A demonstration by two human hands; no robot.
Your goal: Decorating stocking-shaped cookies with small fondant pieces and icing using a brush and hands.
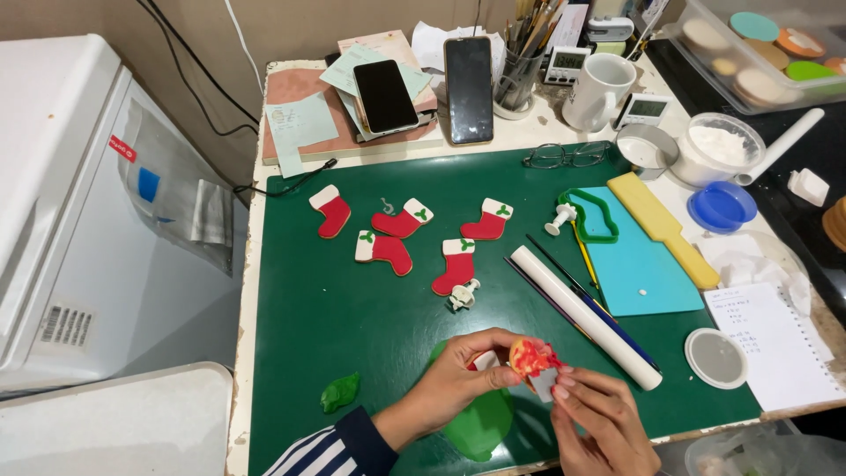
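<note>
My left hand [458,375] and my right hand [599,419] meet at the near edge of a green cutting mat [352,300]. Between their fingertips they pinch a small red stocking-shaped piece [533,360] with a white cuff, held above the mat. Beneath the hands lies a flattened sheet of green paste [480,427], partly hidden. A small lump of green paste [340,392] sits to the left. Several finished red stockings [401,220] with white cuffs and green holly lie further up the mat, and a small white plunger cutter [463,295] is beside them.
A white rolling pin [586,316], thin tools, a blue mat [639,256], a green stocking cutter [592,216] and a yellow smoother [665,225] lie right. Two phones [469,88], glasses [568,156], mug [599,88], powder tub [723,145], round lid [716,357] and notepad [775,344] crowd the table.
</note>
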